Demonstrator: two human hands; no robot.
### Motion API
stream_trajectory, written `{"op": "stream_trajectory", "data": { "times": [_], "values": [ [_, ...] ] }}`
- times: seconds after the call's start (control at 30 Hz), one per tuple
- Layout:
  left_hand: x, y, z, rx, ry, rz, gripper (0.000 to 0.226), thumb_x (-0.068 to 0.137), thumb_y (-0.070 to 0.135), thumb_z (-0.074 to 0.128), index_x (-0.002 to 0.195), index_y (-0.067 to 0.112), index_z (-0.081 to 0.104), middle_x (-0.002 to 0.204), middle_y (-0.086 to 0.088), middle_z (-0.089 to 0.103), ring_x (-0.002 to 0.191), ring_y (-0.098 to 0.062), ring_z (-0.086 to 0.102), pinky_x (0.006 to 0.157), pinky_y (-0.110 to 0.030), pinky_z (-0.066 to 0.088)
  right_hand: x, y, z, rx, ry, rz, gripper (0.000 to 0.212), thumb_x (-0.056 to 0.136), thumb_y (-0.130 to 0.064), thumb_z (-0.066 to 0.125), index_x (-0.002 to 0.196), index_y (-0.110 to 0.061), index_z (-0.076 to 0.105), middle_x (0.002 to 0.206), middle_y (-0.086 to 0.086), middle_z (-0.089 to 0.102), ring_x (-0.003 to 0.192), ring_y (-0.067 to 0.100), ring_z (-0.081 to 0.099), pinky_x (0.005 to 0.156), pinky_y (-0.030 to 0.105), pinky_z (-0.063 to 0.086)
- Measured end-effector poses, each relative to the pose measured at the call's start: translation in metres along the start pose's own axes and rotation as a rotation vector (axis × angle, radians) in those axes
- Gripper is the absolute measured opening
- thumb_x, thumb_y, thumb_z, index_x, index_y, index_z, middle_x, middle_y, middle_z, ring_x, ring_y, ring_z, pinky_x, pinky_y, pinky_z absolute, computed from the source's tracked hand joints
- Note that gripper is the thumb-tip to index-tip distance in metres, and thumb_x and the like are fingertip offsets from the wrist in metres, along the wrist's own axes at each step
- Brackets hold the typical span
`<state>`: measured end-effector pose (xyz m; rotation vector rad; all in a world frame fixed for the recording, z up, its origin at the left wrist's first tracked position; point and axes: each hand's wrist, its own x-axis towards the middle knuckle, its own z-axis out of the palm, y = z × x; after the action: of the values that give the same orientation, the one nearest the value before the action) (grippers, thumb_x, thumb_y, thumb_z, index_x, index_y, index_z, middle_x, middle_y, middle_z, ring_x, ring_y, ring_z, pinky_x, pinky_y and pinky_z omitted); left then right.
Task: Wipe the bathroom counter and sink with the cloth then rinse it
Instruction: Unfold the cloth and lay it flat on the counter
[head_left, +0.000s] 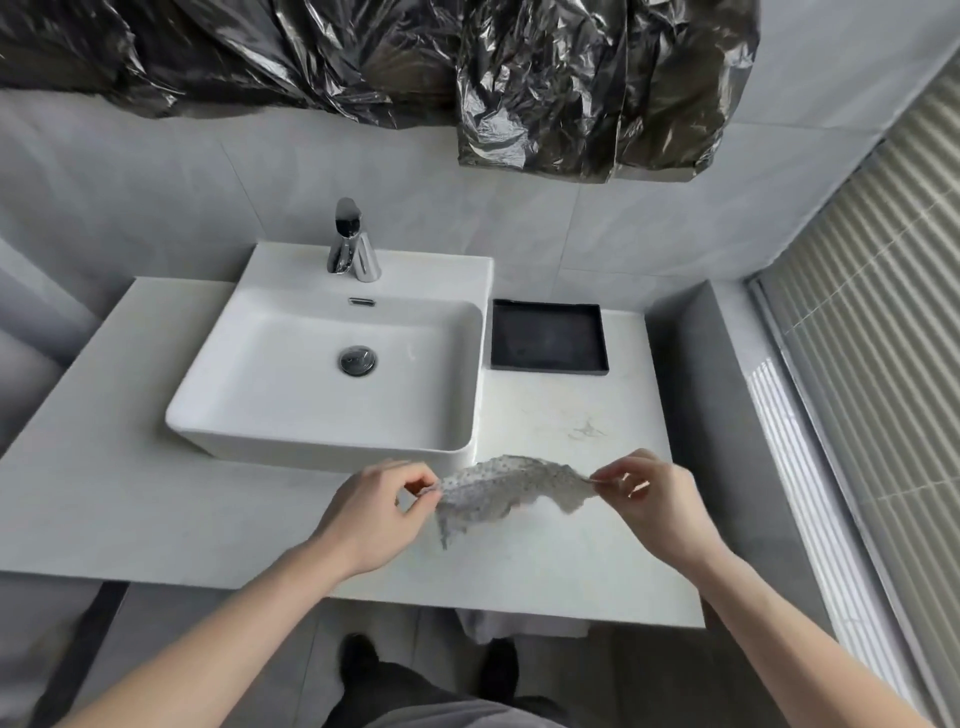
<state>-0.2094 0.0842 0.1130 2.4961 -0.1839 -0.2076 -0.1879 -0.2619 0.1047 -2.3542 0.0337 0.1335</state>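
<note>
Two hands are holding one small cloth (506, 491) stretched out between them, just above the near part of the counter (130, 441), in front of the sink's near right corner. Going left to right: the left side of the white counter is bare stone, then comes the white rectangular sink (218, 410), sitting on top of the counter, with a chrome drain plug (357, 360) in the middle of the basin and a chrome faucet (352, 244) at its far edge. The left hand (371, 512) comes next, thumb and forefinger pinching the left corner of the cloth, other fingers curled in. The cloth itself is grey with dark dots, kinda crumpled, with one bit hanging down toward the counter. The right hand (647, 493) pinches the right corner the same way, fingers curled around it. Beyond the hands there's a faint grey smudge (587, 430) on the counter, and farther back a black tray (548, 338) sits just beside the sink's right wall. Crinkly black plastic sheeting (467, 67) hangs on the far wall above everything. Far right is a window with pale blinds (872, 322). Nothing sits between the cloth and the counter right below it.
</note>
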Motion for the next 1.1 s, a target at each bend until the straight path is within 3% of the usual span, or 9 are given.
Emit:
{"op": "stream_trajectory", "data": {
  "times": [0.1, 0.27, 0.53, 0.67, 0.73, 0.83, 0.9, 1.03, 1.1],
  "values": [
    [0.004, 0.004, 0.013, 0.081, -0.053, 0.039, 0.012, 0.091, 0.048, 0.057, 0.088, 0.040, 0.065, 0.090, 0.027, 0.063, 0.091, 0.004, 0.057, 0.075, -0.021, 0.047, -0.004, 0.020, -0.009, -0.042, -0.020, 0.007, 0.020, 0.085, -0.013, 0.081, 0.081, -0.033, 0.080, 0.087, -0.015, 0.070, 0.074, 0.008, 0.068, 0.070, 0.026, 0.059],
    [-0.002, -0.005, 0.052, 0.158, -0.204, -0.024, 0.014, 0.088, 0.051, 0.055, 0.082, 0.042, 0.063, 0.087, 0.025, 0.064, 0.087, 0.002, 0.058, 0.079, -0.026, 0.051, -0.029, 0.070, 0.008, -0.123, -0.096, 0.098, 0.031, 0.082, -0.009, 0.079, 0.073, -0.039, 0.076, 0.080, -0.014, 0.069, 0.071, 0.009, 0.067, 0.069, 0.029, 0.058],
    [0.011, -0.033, 0.107, 0.177, -0.339, -0.204, 0.021, 0.090, 0.046, 0.057, 0.086, 0.028, 0.066, 0.083, 0.016, 0.068, 0.076, -0.006, 0.063, 0.072, -0.032, 0.055, -0.028, 0.099, 0.051, -0.141, -0.250, 0.270, 0.017, 0.090, -0.013, 0.072, 0.089, -0.030, 0.075, 0.080, -0.017, 0.072, 0.074, 0.002, 0.065, 0.063, 0.009, 0.048],
    [0.036, -0.045, 0.121, 0.232, -0.328, -0.272, 0.026, 0.092, 0.043, 0.057, 0.070, 0.029, 0.054, 0.074, 0.011, 0.060, 0.074, -0.015, 0.059, 0.060, -0.030, 0.041, 0.001, 0.101, 0.072, -0.106, -0.227, 0.370, 0.015, 0.091, -0.017, 0.072, 0.093, -0.032, 0.070, 0.086, -0.013, 0.071, 0.075, 0.004, 0.065, 0.071, 0.021, 0.056],
    [0.050, -0.048, 0.124, 0.246, -0.322, -0.280, 0.015, 0.091, 0.044, 0.057, 0.083, 0.031, 0.058, 0.085, 0.011, 0.065, 0.082, -0.018, 0.063, 0.063, -0.030, 0.043, 0.014, 0.105, 0.082, -0.103, -0.199, 0.424, 0.013, 0.092, -0.024, 0.071, 0.103, -0.031, 0.069, 0.094, -0.011, 0.071, 0.083, 0.007, 0.066, 0.076, 0.031, 0.057],
    [0.067, -0.046, 0.128, 0.327, -0.351, -0.239, 0.027, 0.089, 0.046, 0.059, 0.112, 0.032, 0.057, 0.108, 0.010, 0.066, 0.096, -0.018, 0.065, 0.075, -0.033, 0.051, 0.024, 0.119, 0.100, -0.190, -0.188, 0.537, 0.048, 0.092, -0.036, 0.068, 0.136, -0.021, 0.056, 0.125, -0.001, 0.064, 0.110, 0.019, 0.064, 0.084, 0.030, 0.051],
    [0.073, -0.044, 0.132, 0.373, -0.379, -0.197, 0.031, 0.091, 0.040, 0.058, 0.119, 0.027, 0.054, 0.117, 0.007, 0.062, 0.103, -0.020, 0.063, 0.079, -0.036, 0.051, 0.023, 0.125, 0.113, -0.209, -0.178, 0.621, 0.061, 0.089, -0.038, 0.070, 0.143, -0.018, 0.047, 0.133, 0.005, 0.056, 0.113, 0.027, 0.063, 0.089, 0.039, 0.057],
    [0.075, -0.046, 0.131, 0.298, -0.422, -0.192, 0.028, 0.090, 0.031, 0.055, 0.118, 0.031, 0.055, 0.120, 0.012, 0.060, 0.106, -0.016, 0.062, 0.085, -0.033, 0.050, 0.014, 0.122, 0.136, -0.104, -0.102, 0.770, 0.057, 0.084, -0.052, 0.074, 0.123, -0.022, 0.046, 0.106, 0.001, 0.067, 0.092, 0.023, 0.068, 0.075, 0.041, 0.061],
    [0.072, -0.052, 0.130, 0.244, -0.437, -0.206, 0.024, 0.087, 0.031, 0.056, 0.111, 0.035, 0.057, 0.117, 0.016, 0.062, 0.103, -0.013, 0.061, 0.084, -0.030, 0.050, 0.014, 0.115, 0.139, -0.083, -0.098, 0.810, 0.046, 0.085, -0.054, 0.071, 0.111, -0.018, 0.057, 0.092, -0.003, 0.069, 0.084, 0.020, 0.069, 0.077, 0.040, 0.061]
  ]
}}
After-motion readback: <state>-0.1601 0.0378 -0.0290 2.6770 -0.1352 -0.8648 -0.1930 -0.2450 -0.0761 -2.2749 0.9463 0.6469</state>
